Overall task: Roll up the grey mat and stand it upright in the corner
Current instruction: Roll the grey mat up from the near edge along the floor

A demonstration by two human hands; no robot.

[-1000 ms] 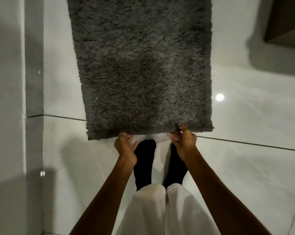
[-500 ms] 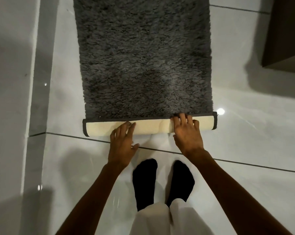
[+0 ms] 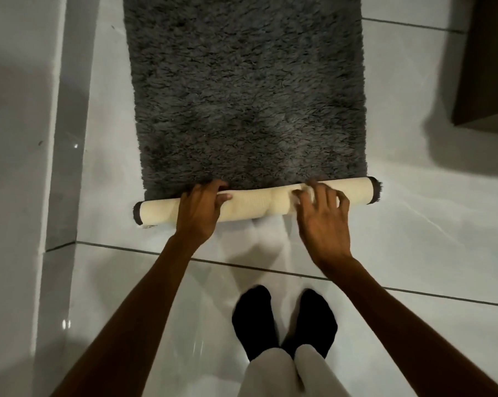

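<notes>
Grey mat lies flat on the white tiled floor, its near end curled into a short cream-backed roll just ahead of the black-socked feet. Left hand curls over the roll, fingers tucked into the pile. Right hand rests on the roll with fingers spread.

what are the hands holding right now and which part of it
Both hands are on the grey mat, at its rolled near end. The left hand curls over the cream roll left of middle; the right hand rests fingers spread on the roll further right, not clearly gripping.
</notes>
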